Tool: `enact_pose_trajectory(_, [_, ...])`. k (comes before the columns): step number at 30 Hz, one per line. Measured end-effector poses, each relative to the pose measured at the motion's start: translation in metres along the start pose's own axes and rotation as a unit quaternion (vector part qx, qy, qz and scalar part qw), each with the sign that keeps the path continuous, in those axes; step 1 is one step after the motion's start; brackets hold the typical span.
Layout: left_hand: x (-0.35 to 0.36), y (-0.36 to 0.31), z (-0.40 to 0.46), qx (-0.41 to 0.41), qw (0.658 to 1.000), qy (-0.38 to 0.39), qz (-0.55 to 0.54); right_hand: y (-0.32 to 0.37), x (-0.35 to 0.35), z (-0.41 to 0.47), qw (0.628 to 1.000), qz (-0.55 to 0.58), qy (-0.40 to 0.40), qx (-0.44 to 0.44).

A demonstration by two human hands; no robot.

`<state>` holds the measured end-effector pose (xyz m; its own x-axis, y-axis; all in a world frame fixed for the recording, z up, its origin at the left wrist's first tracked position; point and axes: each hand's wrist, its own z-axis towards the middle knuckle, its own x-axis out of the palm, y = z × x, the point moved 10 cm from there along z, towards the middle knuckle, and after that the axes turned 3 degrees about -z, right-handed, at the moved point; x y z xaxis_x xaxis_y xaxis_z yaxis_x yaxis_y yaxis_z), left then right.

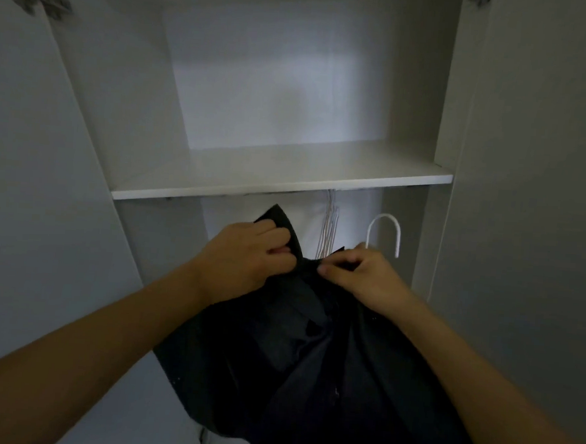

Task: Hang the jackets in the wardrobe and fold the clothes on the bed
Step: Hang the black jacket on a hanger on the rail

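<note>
- A dark, creased jacket (316,377) hangs bunched before the open wardrobe (137,109).
- The left hand (245,256) grips its collar; the right hand (360,274) pinches the fabric beside it.
- A white hanger hook (385,227) rises behind, under the shelf (280,183).

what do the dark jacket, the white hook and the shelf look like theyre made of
Dark jacket: thin woven fabric, matte; it drapes and creases softly under both hands' grip.
White hook: probably plastic or coated metal; smooth, even white, rigid curve.
Shelf: likely laminated board; flat white face with a faint sheen and a square edge.
</note>
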<state>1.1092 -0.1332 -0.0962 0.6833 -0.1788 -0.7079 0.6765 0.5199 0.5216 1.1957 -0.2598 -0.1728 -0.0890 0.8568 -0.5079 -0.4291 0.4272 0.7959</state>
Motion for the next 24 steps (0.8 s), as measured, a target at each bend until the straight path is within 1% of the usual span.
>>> enact_pose_trajectory(2, [-0.004, 0.018, -0.005, -0.105, 0.993, -0.048, -0.03, -0.011, 0.013, -0.006, 0.998, -0.038, 0.046, 0.016])
enact_pose_trajectory(3, [-0.002, 0.028, -0.011, -0.173, 0.98, -0.076, -0.062, -0.013, 0.02, -0.009, 0.996, -0.05, 0.066, 0.016])
enact_pose_trajectory(4, [0.003, 0.04, -0.02, -0.255, 0.955, -0.103, -0.115, -0.012, 0.028, -0.012, 0.995, -0.058, 0.084, 0.006])
enact_pose_trajectory(5, [0.013, 0.052, -0.031, -0.344, 0.912, -0.126, -0.184, -0.012, 0.037, -0.013, 0.993, -0.066, 0.097, -0.006])
enact_pose_trajectory(6, [0.026, 0.061, -0.043, -0.433, 0.851, -0.144, -0.259, -0.013, 0.044, -0.012, 0.991, -0.077, 0.104, -0.014])
enact_pose_trajectory(7, [0.044, 0.065, -0.055, -0.511, 0.776, -0.155, -0.336, -0.014, 0.049, -0.011, 0.991, -0.086, 0.104, -0.018])
enact_pose_trajectory(8, [0.06, 0.065, -0.066, -0.572, 0.698, -0.166, -0.399, -0.017, 0.052, -0.009, 0.991, -0.09, 0.098, -0.011])
enact_pose_trajectory(9, [0.075, 0.061, -0.074, -0.619, 0.628, -0.176, -0.438, -0.022, 0.053, -0.007, 0.992, -0.092, 0.09, 0.003])
enact_pose_trajectory(10, [0.085, 0.057, -0.082, -0.654, 0.571, -0.182, -0.462, -0.028, 0.053, -0.006, 0.992, -0.091, 0.083, 0.02])
enact_pose_trajectory(11, [0.093, 0.053, -0.087, -0.677, 0.525, -0.184, -0.481, -0.034, 0.052, -0.006, 0.993, -0.088, 0.075, 0.037])
enact_pose_trajectory(12, [0.1, 0.049, -0.091, -0.692, 0.49, -0.177, -0.5, -0.041, 0.05, -0.006, 0.993, -0.082, 0.067, 0.052])
enact_pose_trajectory(13, [0.106, 0.045, -0.094, -0.699, 0.466, -0.155, -0.519, -0.047, 0.047, -0.006, 0.993, -0.075, 0.058, 0.065])
enact_pose_trajectory(15, [0.122, 0.035, -0.103, -0.71, 0.435, -0.085, -0.548, -0.053, 0.041, -0.008, 0.993, -0.061, 0.041, 0.088])
enact_pose_trajectory(16, [0.129, 0.03, -0.108, -0.713, 0.426, -0.051, -0.555, -0.056, 0.039, -0.009, 0.993, -0.059, 0.03, 0.096])
enact_pose_trajectory(17, [0.133, 0.027, -0.113, -0.713, 0.428, -0.024, -0.555, -0.059, 0.036, -0.01, 0.993, -0.059, 0.017, 0.104])
enact_pose_trajectory(18, [0.134, 0.027, -0.117, -0.713, 0.432, -0.016, -0.552, -0.061, 0.032, -0.011, 0.992, -0.062, 0.0, 0.111])
enact_pose_trajectory(19, [0.133, 0.031, -0.119, -0.712, 0.44, -0.024, -0.546, -0.063, 0.027, -0.012, 0.991, -0.064, -0.018, 0.116])
enact_pose_trajectory(20, [0.129, 0.037, -0.121, -0.707, 0.457, -0.041, -0.539, -0.065, 0.022, -0.014, 0.99, -0.064, -0.034, 0.122])
enact_pose_trajectory(21, [0.124, 0.044, -0.12, -0.69, 0.492, -0.06, -0.528, -0.066, 0.017, -0.016, 0.989, -0.06, -0.047, 0.126])
enact_pose_trajectory(22, [0.114, 0.053, -0.114, -0.655, 0.56, -0.073, -0.501, -0.067, 0.012, -0.017, 0.989, -0.053, -0.056, 0.128])
enact_pose_trajectory(24, [0.087, 0.058, -0.088, -0.529, 0.738, -0.067, -0.414, -0.065, 0.004, -0.016, 0.99, -0.035, -0.066, 0.123])
